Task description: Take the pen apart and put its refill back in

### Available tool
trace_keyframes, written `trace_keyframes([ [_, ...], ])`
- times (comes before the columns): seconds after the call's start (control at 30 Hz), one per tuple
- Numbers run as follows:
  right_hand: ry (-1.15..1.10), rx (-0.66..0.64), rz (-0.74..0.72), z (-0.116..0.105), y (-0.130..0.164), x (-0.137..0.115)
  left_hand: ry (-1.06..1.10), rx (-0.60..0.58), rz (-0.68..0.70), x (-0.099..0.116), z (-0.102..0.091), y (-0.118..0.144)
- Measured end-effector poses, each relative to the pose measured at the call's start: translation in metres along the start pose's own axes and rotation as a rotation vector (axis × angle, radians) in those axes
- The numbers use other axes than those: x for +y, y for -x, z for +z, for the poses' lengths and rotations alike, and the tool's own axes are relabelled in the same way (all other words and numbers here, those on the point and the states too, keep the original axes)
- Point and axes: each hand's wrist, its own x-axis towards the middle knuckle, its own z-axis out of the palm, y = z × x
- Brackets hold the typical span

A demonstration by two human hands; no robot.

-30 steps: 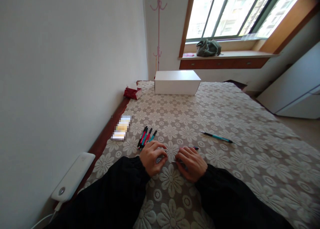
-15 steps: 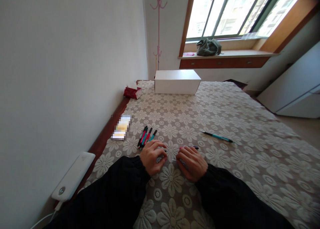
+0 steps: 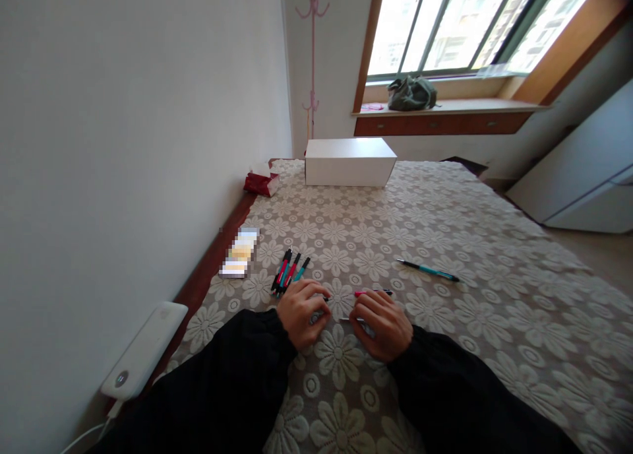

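My left hand point(image 3: 305, 314) rests on the patterned cloth, its fingers curled toward the thumb. A small dark tip point(image 3: 326, 299) shows at its fingertips; the rest is hidden. Several pens point(image 3: 291, 269) in black, red and teal lie bunched just beyond that hand. Opposite, my right hand point(image 3: 380, 325) is closed around a thin pale rod point(image 3: 345, 319) that looks like a pen refill and points left. Partly behind its knuckles lies a red and black pen point(image 3: 374, 292). Farther right, a teal and black pen point(image 3: 429, 270) lies alone on the cloth.
A white box point(image 3: 349, 163) stands at the far end of the flower-patterned tablecloth point(image 3: 341, 223). Along the left edge are a red tissue pack point(image 3: 261, 183), a blurred-out flat object point(image 3: 241, 253) and a white power bank point(image 3: 146, 350) with a cable.
The fingers of my right hand have loosened and shifted slightly, showing more of the pale rod beneath them. My left hand has hardly moved.
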Motion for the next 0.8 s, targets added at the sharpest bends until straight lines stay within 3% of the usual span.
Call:
trace_keyframes([
  [0.27, 0.002, -0.086, 0.036, 0.002, 0.000, 0.001, -0.012, -0.060, -0.043, 0.000, 0.000, 0.001],
  [0.5, 0.001, 0.001, 0.047, -0.004, -0.001, -0.003, 0.004, -0.009, -0.019, 0.002, -0.002, -0.001],
  [0.63, 0.037, -0.045, 0.062, 0.001, -0.001, -0.001, 0.004, -0.008, -0.016, 0.006, -0.004, -0.001],
  [0.8, 0.035, -0.079, 0.065, 0.005, 0.000, 0.002, -0.048, 0.108, -0.019, 0.000, -0.031, -0.015],
])
